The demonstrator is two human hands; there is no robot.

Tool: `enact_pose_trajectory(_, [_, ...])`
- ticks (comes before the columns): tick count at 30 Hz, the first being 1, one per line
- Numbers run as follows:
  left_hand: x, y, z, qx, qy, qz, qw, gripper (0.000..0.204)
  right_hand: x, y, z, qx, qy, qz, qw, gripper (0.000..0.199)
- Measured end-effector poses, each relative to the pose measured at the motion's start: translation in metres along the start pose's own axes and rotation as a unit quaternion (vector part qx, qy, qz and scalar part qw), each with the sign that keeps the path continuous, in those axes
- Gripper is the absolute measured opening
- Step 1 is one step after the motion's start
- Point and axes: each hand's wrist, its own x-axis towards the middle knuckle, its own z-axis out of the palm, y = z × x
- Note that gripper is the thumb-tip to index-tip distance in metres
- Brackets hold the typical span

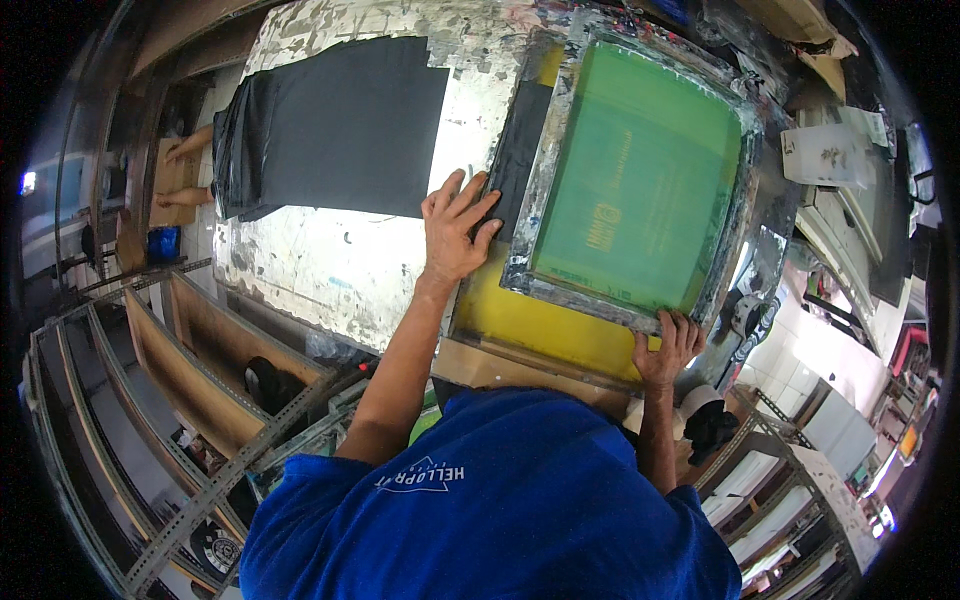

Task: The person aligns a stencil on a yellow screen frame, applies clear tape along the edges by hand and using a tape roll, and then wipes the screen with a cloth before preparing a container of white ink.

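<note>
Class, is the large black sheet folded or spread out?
The black sheet is spread: it lies mostly flat, creased at its left end.

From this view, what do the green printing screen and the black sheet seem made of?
Green printing screen: probably coated mesh, smooth and satin, stretched flat inside its frame.
Black sheet: thin, matte fabric or perhaps plastic, judging by its bunched folds.

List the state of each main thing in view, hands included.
Screen frame: over part of the yellow surface; tilt unclear.
Green mesh: stretched across the frame.
Yellow surface: partly covered by the frame.
Black sheet: spread out, bunched at its left end.
White table: stained, partly covered.
Left hand: palm down, fingers spread.
Right hand: fingers bent at frame's near edge; grip unclear.
</note>
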Motion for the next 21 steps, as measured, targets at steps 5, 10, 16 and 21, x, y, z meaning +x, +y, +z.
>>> enact_pose_trajectory(5, [0.004, 0.002, 0.002, -0.004, -0.004, -0.001, 1.0, 0.037, -0.001, 0.003, -0.001, 0.002, -0.004, 0.006, 1.0, 0.052])
enact_pose_trajectory(10, [-0.008, -0.012, 0.008, 0.01, 0.031, 0.006, 0.999, 0.039, -0.001, 0.014, 0.007, -0.002, -0.006, -0.038, 0.999, 0.053])
enact_pose_trajectory(16, [-0.003, -0.009, 0.005, -0.03, 0.06, 0.03, 0.997, 0.04, -0.005, 0.015, 0.014, 0.003, 0.073, -0.082, 0.994, 0.05])
enact_pose_trajectory(21, [-0.016, -0.009, 0.007, -0.063, 0.09, 0.009, 0.994, 0.039, -0.002, 0.02, 0.013, -0.063, 0.06, -0.109, 0.99, 0.056])
